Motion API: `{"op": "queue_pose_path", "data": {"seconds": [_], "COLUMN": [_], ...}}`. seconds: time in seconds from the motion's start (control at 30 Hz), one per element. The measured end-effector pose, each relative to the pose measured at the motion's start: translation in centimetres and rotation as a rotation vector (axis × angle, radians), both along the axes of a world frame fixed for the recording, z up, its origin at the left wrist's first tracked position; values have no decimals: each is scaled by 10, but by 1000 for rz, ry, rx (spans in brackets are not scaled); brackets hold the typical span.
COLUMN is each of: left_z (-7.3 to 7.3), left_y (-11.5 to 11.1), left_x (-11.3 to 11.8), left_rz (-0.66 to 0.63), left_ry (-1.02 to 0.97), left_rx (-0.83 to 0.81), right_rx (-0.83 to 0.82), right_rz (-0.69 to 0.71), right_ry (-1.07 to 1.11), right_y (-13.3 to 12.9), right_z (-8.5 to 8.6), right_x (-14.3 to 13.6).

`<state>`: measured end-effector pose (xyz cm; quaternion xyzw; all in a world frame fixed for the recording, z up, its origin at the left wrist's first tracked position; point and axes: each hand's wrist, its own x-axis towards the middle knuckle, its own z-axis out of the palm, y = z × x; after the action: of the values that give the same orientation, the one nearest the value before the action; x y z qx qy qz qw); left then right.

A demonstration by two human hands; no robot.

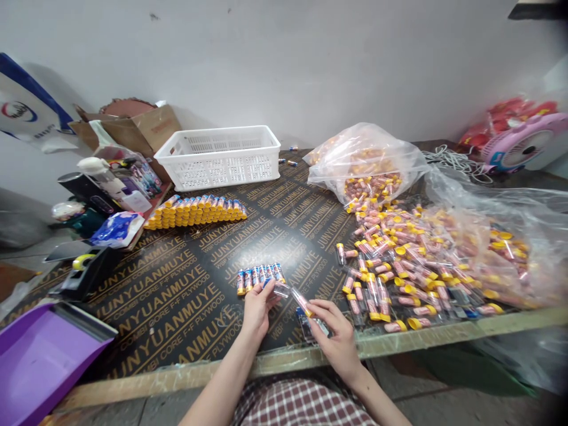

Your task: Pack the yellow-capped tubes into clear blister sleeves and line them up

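My left hand pinches a small clear plastic sleeve with some blue on it; whether it is a shrink label I cannot tell for sure. In my right hand is a clear tube with a yellow cap and pink contents, its clear end tilted up toward the sleeve. Just beyond my left hand stands a short row of blue-labelled tubes with yellow caps. Partly under my right hand lies a small pile of printed clear pieces near the table edge.
Unlabelled yellow-capped tubes spread at right from a plastic bag. Stacked labelled tubes lie at left, before a white basket. A tape dispenser, purple dustpan and pink fan stand around.
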<state>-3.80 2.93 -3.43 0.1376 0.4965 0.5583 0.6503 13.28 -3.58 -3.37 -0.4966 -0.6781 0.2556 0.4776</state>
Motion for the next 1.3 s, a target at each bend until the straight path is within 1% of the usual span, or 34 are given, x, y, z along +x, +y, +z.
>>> {"op": "queue_pose_path", "data": {"seconds": [0.1,0.2,0.27,0.33,0.4,0.6,0.77,0.93,1.13,1.3], "left_z": [-1,-3,-4,-3,-2,0,-5,-7,2,8], "left_y": [0,-2,-3,-5,-5,-1,-2,-3,-7,-14], "left_x": [1,3,4,5,4,1,1,0,2,9], "left_rz": [5,2,-32,-87,-114,-56,-10,-8,-124,-229], "left_ry": [11,21,13,-10,-25,19,43,68,58,-3], "left_rx": [-13,-13,-9,7,27,-33,-37,-32,-3,79], "right_rx": [17,23,17,7,7,55,115,95,55,10], "right_rz": [25,85,104,92,73,100,188,241,212,98], "right_ry": [-14,-2,12,24,32,19,-25,-37,17,15], "right_y": [-3,-6,-6,-6,-5,-4,-4,-4,-2,0], "right_z": [2,1,0,0,-1,-2,-7,-11,-9,-12], "right_x": [-3,-6,-6,-6,-5,-5,-4,-2,-2,-1]}}
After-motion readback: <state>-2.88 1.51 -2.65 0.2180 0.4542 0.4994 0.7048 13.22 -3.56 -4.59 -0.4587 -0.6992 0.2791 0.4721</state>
